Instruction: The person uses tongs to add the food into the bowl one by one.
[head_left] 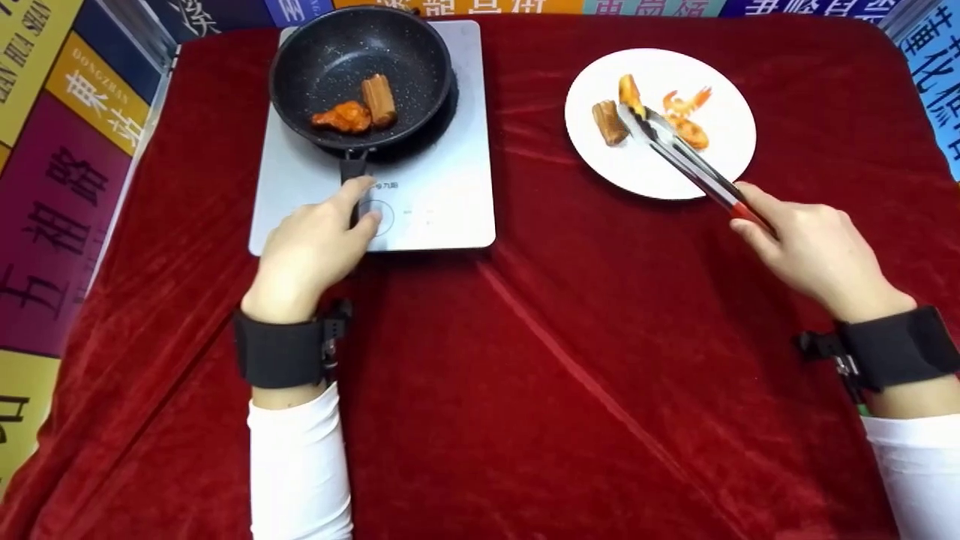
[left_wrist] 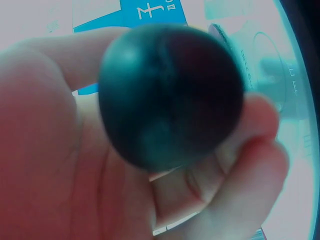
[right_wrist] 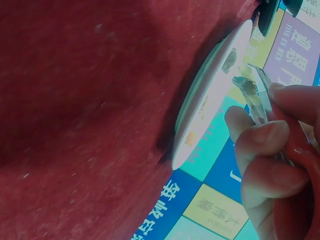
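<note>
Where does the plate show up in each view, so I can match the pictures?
Head: the plate is at upper right.
Left wrist: not in it.
Right wrist: upper half, right of centre, slanted, nearly edge-on.
Shared landmark: the tongs, in head and right wrist only.

Lettered panels (head_left: pixel 56 202) around red cloth (head_left: pixel 480 390)

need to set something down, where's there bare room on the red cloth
Widest: the red cloth between left sleeve and right sleeve, in front of cooktop and white plate. Narrower: between those two, and right of the plate. Crowded: the plate's middle, with food and tongs; the cooktop, with frying pan and left hand.
</note>
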